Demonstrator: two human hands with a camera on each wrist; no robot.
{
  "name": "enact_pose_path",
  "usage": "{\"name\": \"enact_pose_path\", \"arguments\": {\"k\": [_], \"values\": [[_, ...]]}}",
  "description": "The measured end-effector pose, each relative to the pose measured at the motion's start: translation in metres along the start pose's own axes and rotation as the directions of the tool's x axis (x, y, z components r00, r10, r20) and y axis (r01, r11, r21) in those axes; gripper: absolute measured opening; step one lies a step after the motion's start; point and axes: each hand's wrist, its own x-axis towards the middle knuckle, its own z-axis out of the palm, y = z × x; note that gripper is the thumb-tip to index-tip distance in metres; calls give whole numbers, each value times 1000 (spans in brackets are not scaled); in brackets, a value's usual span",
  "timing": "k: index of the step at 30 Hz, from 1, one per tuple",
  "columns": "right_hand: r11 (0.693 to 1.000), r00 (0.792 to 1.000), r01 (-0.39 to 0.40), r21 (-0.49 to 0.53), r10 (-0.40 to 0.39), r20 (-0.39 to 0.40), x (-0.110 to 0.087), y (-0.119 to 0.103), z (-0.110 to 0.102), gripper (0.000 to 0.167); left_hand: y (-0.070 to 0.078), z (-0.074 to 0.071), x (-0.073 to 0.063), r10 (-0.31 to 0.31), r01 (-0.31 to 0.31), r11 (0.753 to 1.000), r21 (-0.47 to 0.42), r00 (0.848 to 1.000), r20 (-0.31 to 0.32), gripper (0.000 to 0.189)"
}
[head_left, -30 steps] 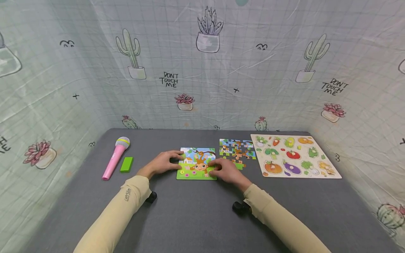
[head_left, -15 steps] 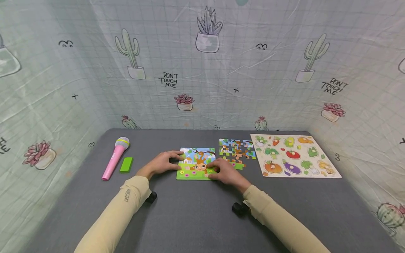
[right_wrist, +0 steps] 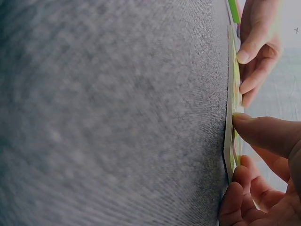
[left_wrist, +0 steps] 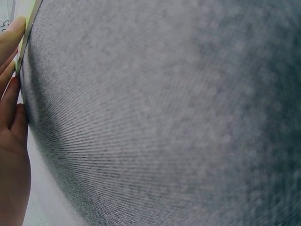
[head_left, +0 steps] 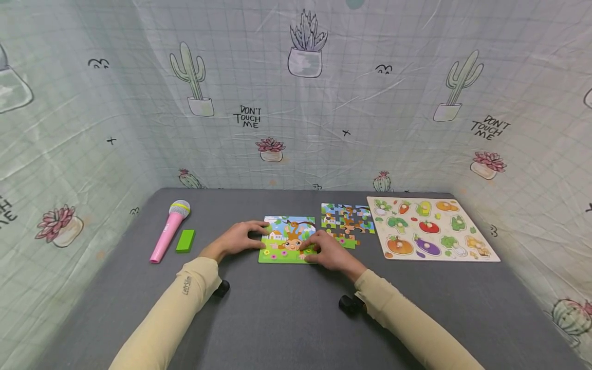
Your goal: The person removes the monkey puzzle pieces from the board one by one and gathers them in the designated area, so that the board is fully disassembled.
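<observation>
A picture jigsaw puzzle board [head_left: 279, 252] with a cartoon animal on green grass lies flat at the middle of the table. My left hand [head_left: 237, 237] rests at its left side, thumb and fingers spread apart and touching the edge. At its lower right corner is my right hand [head_left: 330, 251], with thumb and bent fingers touching the board. Any small piece between those fingers is hidden. In the right wrist view the right thumb [right_wrist: 263, 132] presses the board's face. Loose jigsaw pieces [head_left: 348, 223] lie to the right of the board.
A pink toy microphone [head_left: 167, 236] and a green block [head_left: 185, 241] lie at left. On the right lies a wooden vegetable puzzle board [head_left: 427, 241]. The grey table [head_left: 287, 318] ends at a printed cloth [head_left: 222, 77] behind and at both sides.
The right fingers have slid slightly inward and down over the board's lower right part. My left hand, the board and the other things stay in place.
</observation>
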Motion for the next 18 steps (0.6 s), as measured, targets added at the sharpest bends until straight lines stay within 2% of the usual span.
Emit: {"name": "enact_pose_path", "arguments": {"k": [8,13,18], "values": [[998,998,55,-6,-55,14,0,1,-1,23,1,1,0,15,-15,1000,6,1000,0,42],[999,999,48,15,-48,4,-1,0,-3,23,-1,1,1,34,-34,999,23,999,-3,42],[995,998,65,73,-66,5,-3,3,-7,24,-1,0,2,5,-5,1000,20,1000,5,41]]}}
